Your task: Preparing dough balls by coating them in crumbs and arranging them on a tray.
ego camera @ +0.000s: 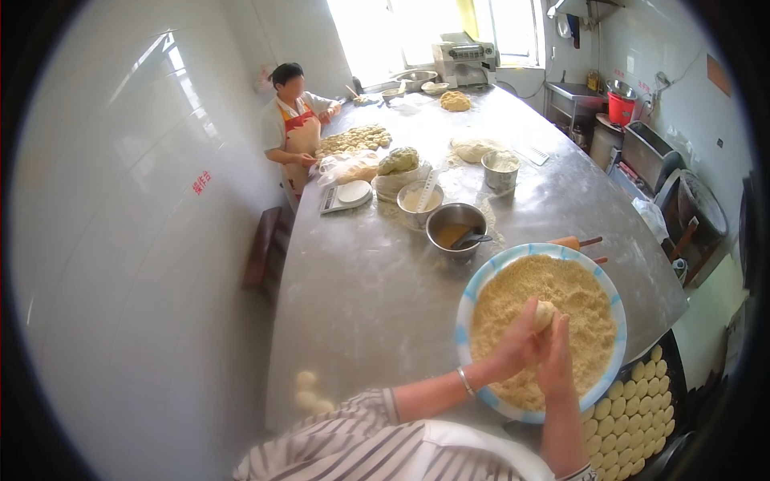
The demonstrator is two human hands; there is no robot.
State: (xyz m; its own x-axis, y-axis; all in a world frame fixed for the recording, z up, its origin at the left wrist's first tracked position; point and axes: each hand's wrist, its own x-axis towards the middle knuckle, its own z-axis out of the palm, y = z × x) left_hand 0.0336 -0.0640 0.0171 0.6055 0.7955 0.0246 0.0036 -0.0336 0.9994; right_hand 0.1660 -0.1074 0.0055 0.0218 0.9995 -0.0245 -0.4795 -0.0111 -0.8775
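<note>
A pale dough ball (544, 315) sits between my two hands, above a large blue-and-white basin (468, 300) of crumbly tan filling (559, 279). My left hand (516, 346) cups the ball from the left, a bracelet at its wrist. From the right my right hand (554, 352) closes around the same ball. How the fingers lie on its underside is hidden. Several round dough pieces (305, 399) rest at the table's near left edge. On a dark tray (675, 367) at the lower right, flattened dough rounds (625, 409) lie in rows.
Beyond the basin stand a metal bowl (448, 216) with a dark utensil, a bowl of pale contents (415, 201), a kitchen scale (348, 197) and a flour tin (500, 171). A rolling pin (568, 242) lies behind the basin. A co-worker (301, 132) stands at the far left beside dough pieces.
</note>
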